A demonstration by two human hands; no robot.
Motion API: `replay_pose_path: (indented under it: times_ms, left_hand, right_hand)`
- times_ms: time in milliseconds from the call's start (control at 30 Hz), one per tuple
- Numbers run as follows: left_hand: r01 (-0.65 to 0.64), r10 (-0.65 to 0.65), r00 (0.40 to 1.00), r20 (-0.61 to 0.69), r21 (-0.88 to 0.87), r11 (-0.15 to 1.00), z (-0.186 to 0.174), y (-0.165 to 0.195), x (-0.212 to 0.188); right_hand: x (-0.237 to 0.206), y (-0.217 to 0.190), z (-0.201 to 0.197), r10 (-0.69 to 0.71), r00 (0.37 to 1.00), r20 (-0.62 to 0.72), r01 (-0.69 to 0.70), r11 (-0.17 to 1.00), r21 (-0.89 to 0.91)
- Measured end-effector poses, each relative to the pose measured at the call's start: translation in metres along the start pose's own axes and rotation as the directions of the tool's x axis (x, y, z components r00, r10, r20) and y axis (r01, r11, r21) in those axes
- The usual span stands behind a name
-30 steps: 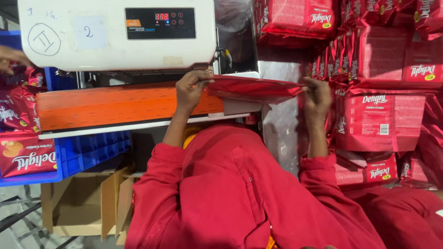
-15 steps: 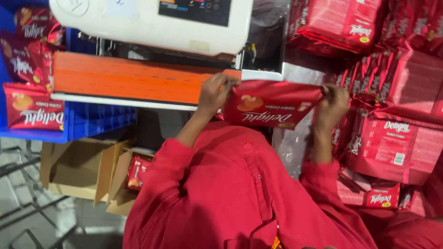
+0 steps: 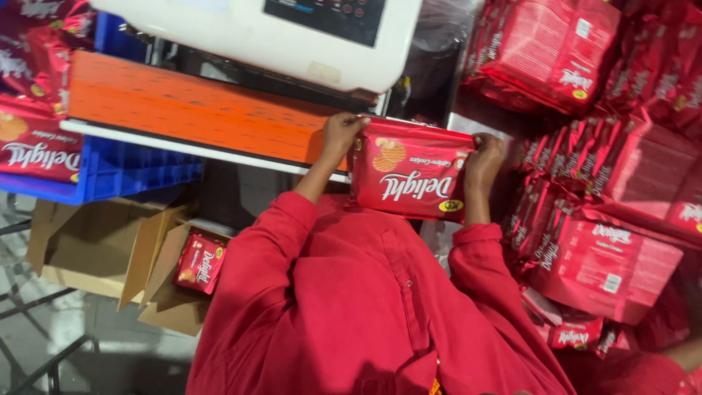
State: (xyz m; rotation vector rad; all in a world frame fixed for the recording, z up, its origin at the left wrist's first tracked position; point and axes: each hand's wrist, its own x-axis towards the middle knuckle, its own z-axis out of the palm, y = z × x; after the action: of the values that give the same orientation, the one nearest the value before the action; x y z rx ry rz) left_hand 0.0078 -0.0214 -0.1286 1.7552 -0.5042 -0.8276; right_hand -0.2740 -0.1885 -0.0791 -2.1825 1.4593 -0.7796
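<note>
a red biscuit packet (image 3: 411,170), wide and flat with a round biscuit picture and white script on its face, is held up in front of the person's chest, its top edge just below the front edge of the orange shelf (image 3: 183,110). the left hand (image 3: 342,132) pinches the packet's upper left corner with fingers closed on it; the right hand (image 3: 484,157) grips the upper right corner the same way. both sleeves are red.

above the shelf sits a white machine (image 3: 256,36) with a dark panel, its top cut off by the frame. at the shelf's left end a blue crate (image 3: 110,172) carries more red packets (image 3: 36,143), partly out of view. below the shelf's left half stands an open cardboard box (image 3: 95,249) with one small red packet (image 3: 199,263) lying in it.

to the right, large red bundles (image 3: 599,249) of packets wrapped in clear film are stacked against each other, their white label patches turned at angles; the pile runs off the right edge and its lower part is hard to make out.
</note>
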Motion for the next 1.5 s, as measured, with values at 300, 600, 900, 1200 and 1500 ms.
replay_pose_path:
  times_ms: [300,600,900,1200,1500]
  left_hand:
    - [0.204,-0.219,0.975,0.024,-0.479,0.854,0.008,-0.002,-0.020]
    - [0.188,-0.192,0.980,0.058,-0.598,0.779,0.005,0.032,-0.008]
    - [0.209,-0.335,0.941,-0.039,-0.712,0.670,0.000,0.031,-0.004]
    - [0.175,-0.340,0.922,-0.185,-0.582,0.794,-0.068,0.036,0.013]
    - [0.041,-0.261,0.928,-0.265,-0.625,0.779,-0.149,0.042,0.023]
  right_hand:
    - [-0.017,0.008,0.003,0.066,0.990,-0.123,-0.051,0.991,0.126]
    - [-0.024,0.003,-0.001,0.095,0.983,-0.158,-0.095,0.995,0.005]
    - [0.001,-0.005,-0.009,0.049,0.997,-0.065,-0.048,0.999,0.019]
    - [0.008,-0.052,0.010,-0.177,0.984,0.029,0.178,0.984,-0.014]
    - [0.018,-0.119,0.043,-0.269,0.946,0.180,0.257,0.962,0.089]
